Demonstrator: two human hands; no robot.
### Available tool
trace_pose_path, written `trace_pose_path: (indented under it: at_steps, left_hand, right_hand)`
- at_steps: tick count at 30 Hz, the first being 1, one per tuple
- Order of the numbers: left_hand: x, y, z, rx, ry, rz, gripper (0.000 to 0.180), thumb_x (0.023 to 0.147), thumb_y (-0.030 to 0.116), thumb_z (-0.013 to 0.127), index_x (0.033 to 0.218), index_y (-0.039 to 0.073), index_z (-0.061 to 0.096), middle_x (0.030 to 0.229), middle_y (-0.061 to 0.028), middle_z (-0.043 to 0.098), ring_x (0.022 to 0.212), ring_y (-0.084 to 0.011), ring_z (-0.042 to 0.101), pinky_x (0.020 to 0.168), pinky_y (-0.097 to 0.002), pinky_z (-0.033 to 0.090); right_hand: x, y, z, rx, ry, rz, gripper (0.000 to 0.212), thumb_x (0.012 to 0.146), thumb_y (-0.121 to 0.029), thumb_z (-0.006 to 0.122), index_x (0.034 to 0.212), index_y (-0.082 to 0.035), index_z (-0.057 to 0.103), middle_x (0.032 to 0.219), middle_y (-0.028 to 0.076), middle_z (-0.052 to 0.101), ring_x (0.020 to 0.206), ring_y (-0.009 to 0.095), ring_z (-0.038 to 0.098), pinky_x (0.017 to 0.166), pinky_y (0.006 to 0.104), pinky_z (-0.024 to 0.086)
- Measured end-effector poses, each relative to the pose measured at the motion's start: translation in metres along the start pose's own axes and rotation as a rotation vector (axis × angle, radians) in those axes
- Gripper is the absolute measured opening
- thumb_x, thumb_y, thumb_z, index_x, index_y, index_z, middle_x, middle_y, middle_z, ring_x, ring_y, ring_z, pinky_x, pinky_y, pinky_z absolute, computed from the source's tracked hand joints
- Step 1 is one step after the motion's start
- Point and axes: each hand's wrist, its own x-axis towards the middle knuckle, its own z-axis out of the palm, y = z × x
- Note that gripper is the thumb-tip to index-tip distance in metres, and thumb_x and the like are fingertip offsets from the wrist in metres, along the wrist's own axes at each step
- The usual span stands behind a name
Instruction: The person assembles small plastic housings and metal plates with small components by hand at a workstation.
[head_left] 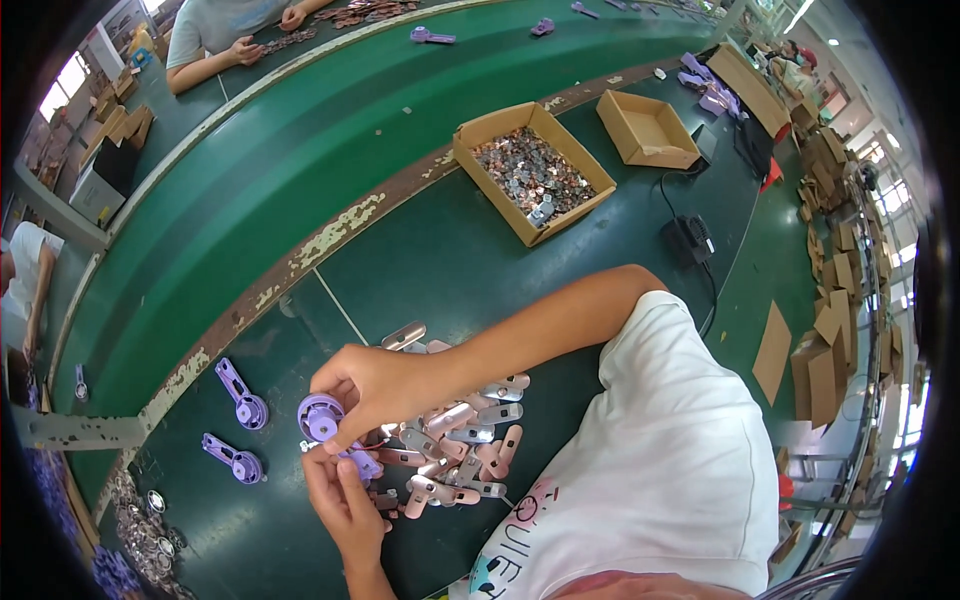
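Note:
Both my hands meet over a purple plastic casing (320,418), which has a round head and a handle, like a small handheld fan body. My right hand (372,388) is closed on its round head from above, fingers curled at the rim. My left hand (342,500) pinches at the lower side of the head, next to the handle; a tiny whitish bit shows by its fingertips, too small to name. Beside my hands lies a heap of pink and silver metallic covers (455,440), partly hidden by my right forearm. Two similar purple casings (243,396) lie to the left.
Beyond the bench's worn edge runs a green conveyor belt (300,190) carrying purple casings (432,36). A cardboard tray (478,185) of small metal parts and another box (650,130) stand far right, near a black adapter (688,240). Shiny rings (150,530) lie lower left. Co-workers sit across.

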Motion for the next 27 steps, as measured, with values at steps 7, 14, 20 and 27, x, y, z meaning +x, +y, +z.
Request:
trace_pose_path:
  at_steps: [7, 14, 20, 27]
  left_hand:
    - [-0.001, 0.004, 0.003, -0.007, -0.006, -0.027, 0.021, 0.099, 0.019, 0.041, 0.109, 0.0, 0.043, 0.086, -0.0085, 0.058, 0.075, -0.0108, 0.055, 0.067, -0.0243, 0.044]
    - [-0.004, -0.005, 0.009, 0.041, -0.026, 0.06, 0.023, 0.1, 0.018, 0.039, 0.112, -0.001, 0.041, 0.087, -0.008, 0.057, 0.075, -0.0103, 0.055, 0.066, -0.0235, 0.044]
    - [-0.006, -0.003, 0.006, -0.081, -0.059, 0.076, 0.027, 0.099, 0.022, 0.042, 0.114, -0.001, 0.041, 0.086, -0.0079, 0.056, 0.072, -0.0117, 0.055, 0.065, -0.024, 0.046]
    - [-0.01, -0.001, 0.009, -0.318, -0.014, 0.068, 0.037, 0.096, 0.028, 0.05, 0.116, -0.002, 0.041, 0.089, -0.0114, 0.058, 0.078, -0.0157, 0.059, 0.071, -0.0276, 0.048]
  right_hand:
    - [0.0, 0.007, 0.001, 0.003, -0.017, -0.082, 0.015, 0.077, -0.002, 0.072, 0.086, 0.002, 0.06, 0.084, 0.006, 0.066, 0.077, 0.009, 0.061, 0.069, 0.0244, 0.05]
    - [0.001, 0.009, 0.0, -0.137, -0.101, -0.033, 0.025, 0.086, -0.013, 0.067, 0.097, 0.001, 0.05, 0.078, 0.003, 0.057, 0.068, 0.009, 0.054, 0.06, 0.0271, 0.045]
    - [-0.01, -0.002, 0.01, -0.461, -0.091, -0.306, 0.033, 0.096, -0.018, 0.05, 0.117, -0.004, 0.029, 0.08, 0.009, 0.054, 0.065, 0.015, 0.054, 0.056, 0.029, 0.043]
    - [-0.006, -0.006, 0.013, -0.23, -0.196, -0.137, 0.03, 0.097, -0.018, 0.048, 0.117, -0.006, 0.028, 0.076, 0.007, 0.052, 0.051, 0.011, 0.054, 0.045, 0.0247, 0.042]
